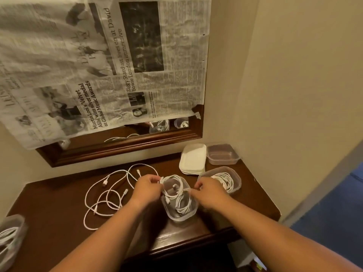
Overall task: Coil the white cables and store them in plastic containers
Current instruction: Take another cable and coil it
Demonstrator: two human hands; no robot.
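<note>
At the bench's near edge, toward 8 o'clock, a cut-off container with white cable in it is seen. At the centre of the bench a middle container stands, and a coiled cable is held inside it. The left hand is curled at the rim at 10 o'clock, with a strand of that cable pinched between thumb and fingers. The right hand is curled at 3 o'clock, with the rim gripped by its fingertips. Loose cables are spread in open loops at 9 o'clock. At 1 o'clock a second container, filled with another coil, is set just beside the right hand. Farther back a stack of white lids and an empty container are placed side by side. Behind them a wood-framed mirror is covered by newspaper.
</note>
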